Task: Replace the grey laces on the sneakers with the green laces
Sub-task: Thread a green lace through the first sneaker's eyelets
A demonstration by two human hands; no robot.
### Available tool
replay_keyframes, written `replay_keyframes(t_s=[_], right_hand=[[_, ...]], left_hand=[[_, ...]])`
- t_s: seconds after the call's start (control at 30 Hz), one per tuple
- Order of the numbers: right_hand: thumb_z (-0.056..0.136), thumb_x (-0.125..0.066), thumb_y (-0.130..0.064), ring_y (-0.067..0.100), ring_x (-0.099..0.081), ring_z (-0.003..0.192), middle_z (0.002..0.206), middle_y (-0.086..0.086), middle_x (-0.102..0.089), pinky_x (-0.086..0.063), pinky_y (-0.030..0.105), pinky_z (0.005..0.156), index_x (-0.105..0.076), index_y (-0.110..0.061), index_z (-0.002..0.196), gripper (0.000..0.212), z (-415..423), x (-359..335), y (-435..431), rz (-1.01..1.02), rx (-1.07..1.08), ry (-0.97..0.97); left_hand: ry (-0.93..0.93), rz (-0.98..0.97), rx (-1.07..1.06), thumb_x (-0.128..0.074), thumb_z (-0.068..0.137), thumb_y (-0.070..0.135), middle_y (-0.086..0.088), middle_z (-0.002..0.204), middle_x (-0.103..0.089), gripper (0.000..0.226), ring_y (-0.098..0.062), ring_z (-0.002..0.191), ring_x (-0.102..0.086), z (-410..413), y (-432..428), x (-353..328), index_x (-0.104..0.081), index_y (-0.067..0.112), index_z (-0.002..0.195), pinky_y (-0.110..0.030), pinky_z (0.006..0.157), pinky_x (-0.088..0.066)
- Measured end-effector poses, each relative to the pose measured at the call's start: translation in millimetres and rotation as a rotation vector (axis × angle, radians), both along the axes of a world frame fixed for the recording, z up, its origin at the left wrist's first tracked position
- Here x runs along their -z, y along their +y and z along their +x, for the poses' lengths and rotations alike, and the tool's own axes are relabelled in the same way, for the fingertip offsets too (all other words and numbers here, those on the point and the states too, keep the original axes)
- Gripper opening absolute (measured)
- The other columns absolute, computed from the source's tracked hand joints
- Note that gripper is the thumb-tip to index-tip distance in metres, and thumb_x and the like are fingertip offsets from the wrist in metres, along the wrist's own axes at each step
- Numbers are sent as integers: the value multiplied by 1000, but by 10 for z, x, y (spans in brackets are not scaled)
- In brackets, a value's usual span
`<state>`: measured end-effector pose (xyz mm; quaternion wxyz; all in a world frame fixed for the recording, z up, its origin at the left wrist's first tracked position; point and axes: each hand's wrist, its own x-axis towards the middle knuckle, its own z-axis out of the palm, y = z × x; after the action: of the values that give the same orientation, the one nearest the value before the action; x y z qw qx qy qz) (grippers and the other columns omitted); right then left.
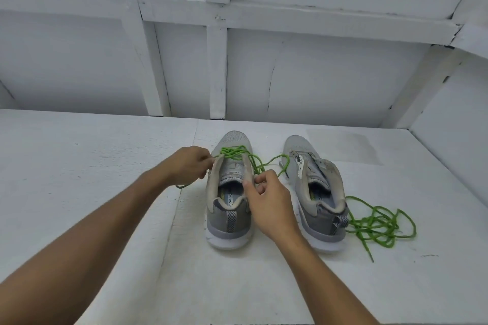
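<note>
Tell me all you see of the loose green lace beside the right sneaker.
The loose green cord lace lies in a tangled heap of loops on the white surface, right of the unlaced grey mesh sneaker. One strand reaches that sneaker's heel; one end trails toward the viewer. Nothing holds it.

Three pairs on one desk [79, 166]
Two grey sneakers stood there, the left sneaker [229, 208] and the right sneaker [314, 179]. Green laces numbered two: the threaded lace [233, 152] on the left sneaker and the loose lace [380, 224] heaped at the right. Two hands showed, the left hand [187, 166] and the right hand [269, 204].
</note>
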<state>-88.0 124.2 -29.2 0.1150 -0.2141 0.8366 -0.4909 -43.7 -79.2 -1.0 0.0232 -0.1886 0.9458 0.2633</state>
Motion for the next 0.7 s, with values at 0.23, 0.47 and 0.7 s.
replay_keyframes(t_s=[0.23, 0.47, 0.7], right_hand=[[95, -57, -37, 20, -56, 76, 76, 1, -57, -40, 26, 61, -49, -18, 88, 22, 1, 68, -14, -40, 17, -1], [94, -57, -40, 18, -59, 79, 82, 3, -62, -40, 23, 61, -51, -19, 90, 22, -2, 18, 2, -14, -2, -18], [100, -43, -15, 27, -53, 121, 134, 8, -55, -41, 31, 95, -54, -13, 131, 34, -543, -89, -280, 143, 65, -72]], left_hand=[[342, -25, -593, -46, 100, 24, -12, 85, -70, 28, -29, 75, -61, 124, -810, -338, -65, 4, 105, -28, 61, -42], [42, 38, -64, -46, 102, 33, 8, 73, -68, 34, -14, 78, -64, 8, -25, -39, -53, 24, 133, -23, 69, -45], [52, -26, -42, -42, 102, 32, 7, 71, -67, 28, -10, 66, -57, -40, 4, 32, -61, 21, 84, -24, 58, -39]])
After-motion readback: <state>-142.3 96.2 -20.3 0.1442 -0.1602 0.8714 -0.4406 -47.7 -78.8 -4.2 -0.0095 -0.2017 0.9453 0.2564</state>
